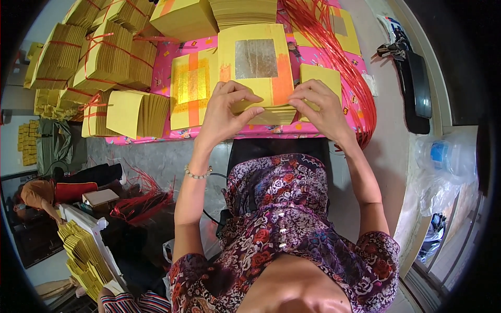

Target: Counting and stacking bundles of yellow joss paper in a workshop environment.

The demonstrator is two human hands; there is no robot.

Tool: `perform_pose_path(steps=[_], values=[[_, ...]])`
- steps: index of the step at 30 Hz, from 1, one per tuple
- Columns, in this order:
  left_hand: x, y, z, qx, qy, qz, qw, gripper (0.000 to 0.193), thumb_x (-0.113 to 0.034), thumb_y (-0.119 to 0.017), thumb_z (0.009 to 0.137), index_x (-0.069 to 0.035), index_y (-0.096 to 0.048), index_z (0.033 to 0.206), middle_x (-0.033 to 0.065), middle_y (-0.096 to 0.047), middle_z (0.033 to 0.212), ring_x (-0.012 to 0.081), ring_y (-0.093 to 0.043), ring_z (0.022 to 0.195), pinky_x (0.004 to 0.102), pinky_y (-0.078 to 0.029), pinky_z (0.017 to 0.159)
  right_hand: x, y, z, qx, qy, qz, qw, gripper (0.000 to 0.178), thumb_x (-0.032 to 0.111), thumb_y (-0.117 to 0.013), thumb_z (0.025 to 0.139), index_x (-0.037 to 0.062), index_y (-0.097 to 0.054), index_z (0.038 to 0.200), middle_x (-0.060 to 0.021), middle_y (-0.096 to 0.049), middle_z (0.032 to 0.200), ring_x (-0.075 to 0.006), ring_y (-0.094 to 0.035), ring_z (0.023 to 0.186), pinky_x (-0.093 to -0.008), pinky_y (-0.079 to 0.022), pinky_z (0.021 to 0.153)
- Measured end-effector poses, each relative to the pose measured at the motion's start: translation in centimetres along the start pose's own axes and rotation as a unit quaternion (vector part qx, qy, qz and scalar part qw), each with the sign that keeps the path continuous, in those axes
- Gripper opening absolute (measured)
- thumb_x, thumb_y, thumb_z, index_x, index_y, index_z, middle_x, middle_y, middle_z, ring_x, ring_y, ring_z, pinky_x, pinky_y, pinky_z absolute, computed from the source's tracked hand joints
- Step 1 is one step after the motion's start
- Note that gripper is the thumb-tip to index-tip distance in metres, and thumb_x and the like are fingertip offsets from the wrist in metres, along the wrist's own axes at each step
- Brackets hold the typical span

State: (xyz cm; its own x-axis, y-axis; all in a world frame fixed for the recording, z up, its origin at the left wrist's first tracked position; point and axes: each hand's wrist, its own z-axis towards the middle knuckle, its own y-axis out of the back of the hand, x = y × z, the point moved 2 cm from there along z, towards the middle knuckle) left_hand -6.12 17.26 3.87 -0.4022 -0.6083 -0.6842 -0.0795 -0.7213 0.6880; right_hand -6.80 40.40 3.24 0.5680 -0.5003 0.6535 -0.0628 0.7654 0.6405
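Note:
A thick stack of yellow joss paper (254, 89) lies in front of me, its top sheet bearing a silver foil square and orange bands. My left hand (229, 107) grips its near edge, index finger on top and thumb lower down. At the near right corner, my right hand (319, 107) pinches the same edge between thumb and fingers. Left of this stack is joss paper with a gold foil square (192, 86). A smaller yellow pile (326, 75) sits just beyond my right hand, partly covered by it.
Red-tied yellow bundles (107, 57) crowd the left of the pink-covered table (162, 68). Long red plastic strands (349, 78) hang over its right side. At lower left, a person's arm (49, 211) reaches toward more yellow paper (86, 250). A clear plastic bottle (449, 156) is at right.

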Motion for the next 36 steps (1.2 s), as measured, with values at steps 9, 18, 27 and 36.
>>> perform_pose_path(steps=[9, 18, 27, 36], values=[[0.3, -0.2, 0.2, -0.010, 0.010, -0.015, 1.000, 0.017, -0.019, -0.073, 0.076, -0.007, -0.071, 0.088, 0.0047, -0.061, 0.089, 0.0208, -0.052, 0.092, 0.0327, -0.042, 0.083, -0.1, 0.4, 0.8, 0.018, -0.030, 0.035, 0.999, 0.016, 0.012, -0.067, 0.082, 0.0012, -0.065, 0.093, -0.0084, -0.061, 0.092, -0.0207, -0.059, 0.085, -0.0310, -0.047, 0.074], [0.7, -0.3, 0.2, -0.030, 0.009, -0.039, 0.999, 0.015, -0.020, -0.071, 0.078, -0.007, -0.071, 0.085, 0.0044, -0.061, 0.086, 0.0209, -0.052, 0.088, 0.0323, -0.042, 0.079, -0.4, 1.7, 0.0, 0.025, -0.012, 0.018, 0.999, 0.033, 0.020, -0.077, 0.070, 0.0044, -0.057, 0.091, -0.0059, -0.058, 0.090, -0.0216, -0.058, 0.087, -0.0320, -0.046, 0.074], [0.4, -0.2, 0.1, -0.030, -0.002, -0.033, 0.999, 0.017, -0.022, -0.073, 0.075, -0.009, -0.071, 0.085, 0.0049, -0.060, 0.086, 0.0225, -0.051, 0.088, 0.0333, -0.043, 0.079, -0.9, 0.7, -0.1, 0.011, 0.043, -0.050, 0.998, 0.030, 0.022, -0.077, 0.068, 0.0058, -0.060, 0.087, -0.0050, -0.057, 0.087, -0.0235, -0.058, 0.084, -0.0342, -0.048, 0.070], [0.4, -0.1, 0.1, -0.014, -0.001, -0.032, 0.999, 0.021, -0.023, -0.075, 0.073, -0.010, -0.071, 0.088, 0.0047, -0.059, 0.088, 0.0229, -0.050, 0.091, 0.0344, -0.042, 0.082, -0.6, 0.5, 0.1, -0.001, 0.084, -0.040, 0.996, 0.017, 0.014, -0.075, 0.071, 0.0029, -0.064, 0.078, -0.0056, -0.058, 0.082, -0.0204, -0.058, 0.079, -0.0316, -0.047, 0.066]])
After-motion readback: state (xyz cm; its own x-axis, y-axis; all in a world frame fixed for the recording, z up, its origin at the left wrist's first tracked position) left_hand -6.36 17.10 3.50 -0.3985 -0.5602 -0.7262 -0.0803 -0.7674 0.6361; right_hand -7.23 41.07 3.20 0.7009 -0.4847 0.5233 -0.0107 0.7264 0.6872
